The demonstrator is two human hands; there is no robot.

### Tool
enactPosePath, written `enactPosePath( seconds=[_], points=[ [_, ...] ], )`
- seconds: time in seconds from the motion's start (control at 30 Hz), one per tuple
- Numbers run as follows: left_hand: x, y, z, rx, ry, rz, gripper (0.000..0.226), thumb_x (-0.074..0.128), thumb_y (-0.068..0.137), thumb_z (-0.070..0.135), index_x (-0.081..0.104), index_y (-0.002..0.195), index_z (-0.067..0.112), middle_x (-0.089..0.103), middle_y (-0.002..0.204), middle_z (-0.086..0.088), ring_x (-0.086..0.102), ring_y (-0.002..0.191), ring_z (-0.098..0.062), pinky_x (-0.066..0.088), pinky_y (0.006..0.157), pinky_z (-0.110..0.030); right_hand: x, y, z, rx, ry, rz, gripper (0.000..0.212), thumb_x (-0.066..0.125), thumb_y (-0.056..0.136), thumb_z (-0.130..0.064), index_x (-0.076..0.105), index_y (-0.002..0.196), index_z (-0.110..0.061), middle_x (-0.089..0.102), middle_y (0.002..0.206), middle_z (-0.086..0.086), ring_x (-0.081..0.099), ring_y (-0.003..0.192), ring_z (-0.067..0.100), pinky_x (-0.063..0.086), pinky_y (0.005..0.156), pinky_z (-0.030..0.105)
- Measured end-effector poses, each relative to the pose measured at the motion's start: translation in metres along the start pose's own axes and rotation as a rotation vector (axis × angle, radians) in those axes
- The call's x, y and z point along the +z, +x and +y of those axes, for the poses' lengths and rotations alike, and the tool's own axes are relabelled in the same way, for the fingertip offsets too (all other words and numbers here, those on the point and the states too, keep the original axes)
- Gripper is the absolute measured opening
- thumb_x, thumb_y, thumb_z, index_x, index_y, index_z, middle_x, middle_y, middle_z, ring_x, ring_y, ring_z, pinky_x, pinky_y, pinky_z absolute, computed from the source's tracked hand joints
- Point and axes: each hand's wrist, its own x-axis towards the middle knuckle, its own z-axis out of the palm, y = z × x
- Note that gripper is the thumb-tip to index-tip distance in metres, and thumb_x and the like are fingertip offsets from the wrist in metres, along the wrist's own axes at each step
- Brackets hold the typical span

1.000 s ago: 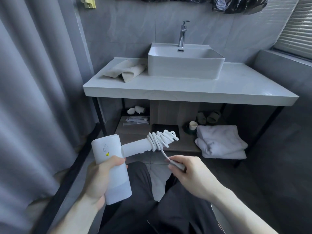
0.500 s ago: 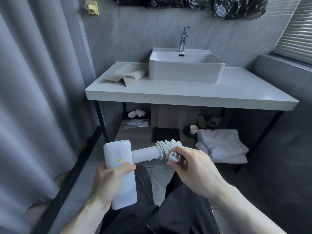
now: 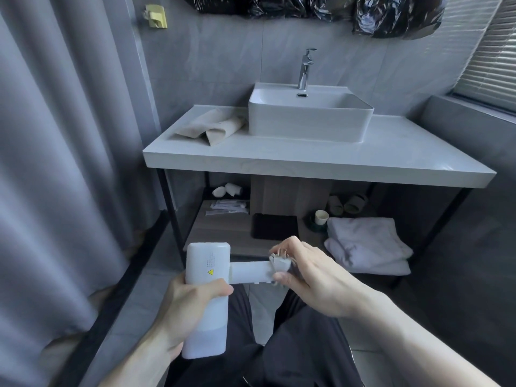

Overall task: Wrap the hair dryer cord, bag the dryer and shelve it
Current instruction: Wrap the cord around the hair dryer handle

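A white hair dryer [image 3: 208, 265] is held in front of me, its body upright and its handle [image 3: 250, 272] pointing right. My left hand [image 3: 187, 308] grips the dryer's body. My right hand [image 3: 310, 277] is closed around the end of the handle, covering the wound white cord, with the plug [image 3: 279, 262] and its prongs showing between the fingers. A beige cloth bag [image 3: 215, 127] lies folded on the white counter [image 3: 307, 160], left of the basin. Under the counter is a wooden shelf [image 3: 220, 233].
A white basin [image 3: 310, 115] with a chrome tap [image 3: 305, 68] stands on the counter. The shelf holds a black mat [image 3: 275, 226], folded white towels [image 3: 365, 244], a cup [image 3: 320, 217], slippers and sachets. A grey curtain [image 3: 55, 163] hangs at the left.
My right hand brought the plug up from below and closed over the coiled cord at the handle's end. The dryer shifted right and lower in view as the camera tilted up.
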Motion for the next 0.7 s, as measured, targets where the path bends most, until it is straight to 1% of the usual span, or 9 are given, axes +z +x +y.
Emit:
enactPosePath(
  seconds=[0.07,0.17,0.23,0.33,0.4,0.47,0.57,0.63,0.7],
  points=[
    [-0.002,0.001,-0.001,-0.032,0.001,-0.041,0.041,0.082,0.056,0.021,0.075,0.089,-0.001,0.07,0.078,-0.014,0.067,0.071,-0.029,0.051,0.067,-0.041,-0.002,-0.001,0.001,0.041,0.074,-0.058,0.037,0.05,0.102,-0.064,0.043,0.117,-0.032,0.068,0.111,-0.013,0.058,0.102,0.011,0.05,0.092,0.036],
    [-0.005,0.004,-0.002,-0.077,0.006,-0.112,0.054,0.082,0.056,0.022,0.073,0.101,-0.008,0.072,0.084,-0.015,0.069,0.076,-0.031,0.052,0.068,-0.041,-0.006,-0.002,-0.002,0.11,0.229,-0.146,0.038,0.061,0.1,-0.057,0.047,0.121,-0.029,0.074,0.094,-0.006,0.06,0.077,0.013,0.053,0.075,0.034],
    [-0.005,0.008,0.0,-0.082,0.043,-0.165,0.057,0.084,0.052,0.025,0.073,0.098,-0.007,0.073,0.086,-0.015,0.069,0.077,-0.03,0.052,0.069,-0.041,-0.009,-0.002,-0.005,0.158,0.251,-0.203,0.038,0.065,0.095,-0.054,0.055,0.123,-0.03,0.078,0.092,0.0,0.066,0.076,0.022,0.057,0.076,0.043],
    [-0.002,0.019,0.007,-0.076,0.088,-0.224,0.053,0.085,0.05,0.027,0.074,0.093,-0.002,0.071,0.086,-0.016,0.067,0.078,-0.031,0.052,0.069,-0.041,-0.012,0.001,-0.006,0.23,0.316,-0.266,0.019,0.066,0.091,-0.038,0.069,0.105,-0.026,0.08,0.092,0.005,0.072,0.082,0.027,0.061,0.078,0.05],
    [0.0,0.029,0.014,-0.055,0.12,-0.262,0.044,0.084,0.056,0.023,0.072,0.09,-0.002,0.068,0.082,-0.016,0.065,0.076,-0.03,0.051,0.067,-0.04,-0.012,0.004,-0.004,0.262,0.319,-0.269,0.015,0.064,0.09,-0.03,0.069,0.095,-0.016,0.078,0.09,0.008,0.073,0.083,0.029,0.06,0.075,0.053],
    [0.004,0.04,0.022,-0.021,0.17,-0.288,0.04,0.084,0.061,0.021,0.071,0.091,-0.003,0.068,0.079,-0.013,0.065,0.075,-0.028,0.05,0.069,-0.04,-0.01,0.008,-0.001,0.305,0.333,-0.275,0.018,0.065,0.089,-0.032,0.067,0.094,-0.015,0.076,0.092,0.01,0.072,0.087,0.033,0.06,0.076,0.055],
    [0.008,0.06,0.034,0.011,0.245,-0.327,0.038,0.085,0.062,0.024,0.073,0.09,0.001,0.07,0.08,-0.01,0.066,0.076,-0.026,0.05,0.073,-0.041,-0.012,0.016,0.007,0.347,0.424,-0.305,0.018,0.068,0.093,-0.036,0.068,0.101,-0.019,0.077,0.093,0.012,0.072,0.079,0.03,0.061,0.073,0.05],
    [0.009,0.073,0.041,0.012,0.29,-0.369,0.036,0.085,0.063,0.027,0.073,0.089,0.004,0.07,0.081,-0.009,0.066,0.076,-0.025,0.048,0.074,-0.042,-0.016,0.021,0.011,0.344,0.5,-0.329,0.014,0.069,0.098,-0.033,0.07,0.104,-0.02,0.076,0.093,0.016,0.068,0.067,0.019,0.057,0.059,0.038],
    [0.01,0.087,0.047,0.014,0.319,-0.405,0.037,0.087,0.063,0.028,0.074,0.089,0.005,0.07,0.08,-0.008,0.067,0.077,-0.025,0.048,0.076,-0.042,-0.02,0.027,0.016,0.339,0.538,-0.336,0.011,0.069,0.098,-0.031,0.071,0.104,-0.022,0.073,0.094,0.021,0.061,0.062,0.021,0.051,0.052,0.036]
  ],
)
